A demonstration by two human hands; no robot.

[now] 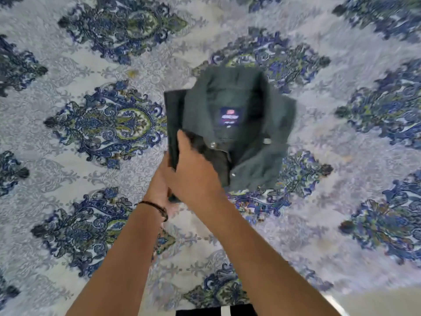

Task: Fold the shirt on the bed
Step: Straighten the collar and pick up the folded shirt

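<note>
A dark green shirt (230,128), folded collar-up, sits centre frame above the patterned bedspread (91,65). The right hand (196,172) lies on its lower left corner, fingers together; the left hand (159,188) apparently grips beneath, fingers hidden.

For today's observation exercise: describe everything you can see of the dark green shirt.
The dark green shirt is woven cloth, folded into a compact rectangle, collar up, with a navy neck label and buttoned placket. It lies on the patterned bedspread. The right hand lies on its near-left corner; the left hand grips beneath that edge.
</note>
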